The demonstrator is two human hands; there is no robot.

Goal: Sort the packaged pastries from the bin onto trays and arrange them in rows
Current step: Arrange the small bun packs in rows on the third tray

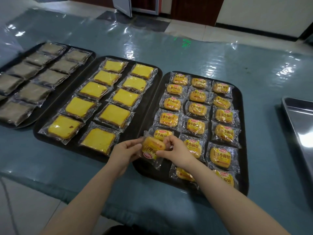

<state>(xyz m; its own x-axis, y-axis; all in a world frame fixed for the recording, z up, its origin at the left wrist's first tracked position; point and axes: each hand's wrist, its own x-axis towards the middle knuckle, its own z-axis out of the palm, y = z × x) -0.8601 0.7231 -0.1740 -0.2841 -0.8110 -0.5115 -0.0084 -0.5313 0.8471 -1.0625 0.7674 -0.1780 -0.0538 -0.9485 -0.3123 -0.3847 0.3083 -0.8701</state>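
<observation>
Both hands hold one small wrapped bun (151, 148) above the near left corner of the right black tray (242, 150). My left hand (126, 150) grips its left side, and my right hand (176, 150) pinches its right edge. The bun is turned sideways, its label upside down. That tray carries several small buns in three rows. The middle black tray (140, 109) holds several yellow cake slices in two rows. The left black tray (88, 55) holds several dark cake slices in two rows.
A steel bin (298, 119) sits at the right edge of the table, its inside mostly out of view. A shiny plastic sheet (186, 53) covers the teal table. Tiled floor lies beyond the far table edge and below the near edge.
</observation>
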